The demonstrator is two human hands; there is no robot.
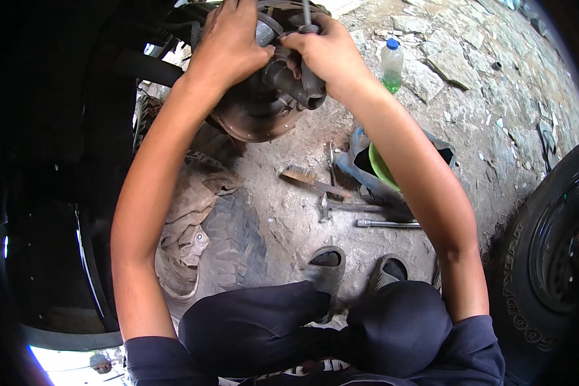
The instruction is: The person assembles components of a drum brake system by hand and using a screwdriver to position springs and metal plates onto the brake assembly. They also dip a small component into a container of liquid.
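Note:
Both my arms reach up to a dark, greasy wheel assembly at the top, with a rusty round plate (257, 130) along its lower side. My left hand (235, 42) lies against its left part, thumb beside a grey metal cylinder (267, 29); its fingertips are partly cut off by the upper edge. My right hand (328, 55) is closed round a dark metal part (313, 90) with a hollow lower end. A thin metal rod (307, 11) rises beside that hand. What lies beneath the fingers is hidden.
On the stony ground lie a wire brush (302, 175), a hammer (347, 206) and a metal bar (389, 224). A blue container (350, 161) holds a green bowl (379, 164). Nearby stand a bottle of green liquid (392, 64) and a wheel (527, 270); a cloth (190, 215) covers a tyre (231, 238).

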